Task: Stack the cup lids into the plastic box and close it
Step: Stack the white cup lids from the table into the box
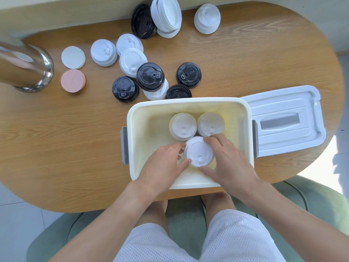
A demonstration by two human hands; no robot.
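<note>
White plastic lids are sitting both inside and outside the plastic box [132, 118], which is standing open on the wooden desk [75, 148] directly in front of the seated person. Both hands are reaching into the box and gripping one white lid stack [198, 151] between them: the left hand [164, 167] is pinching its left edge with thumb and fingers, and the right hand [226, 159] is clasping its right edge. Two further white lid stacks [183, 125] are resting side by side on the box floor, just beyond the held stack. The box cover [283, 120] is lying flat on the desk, touching the right side of the box. Black lids [150, 76] and loose white lids [103, 52] are lying scattered on the desk beyond the box, some overlapping. Leaning lid stacks [166, 14] are sitting at the far edge. A white disc [73, 57] and a pink disc [73, 80] are lying near a metal cylinder [26, 67] at far left.
</note>
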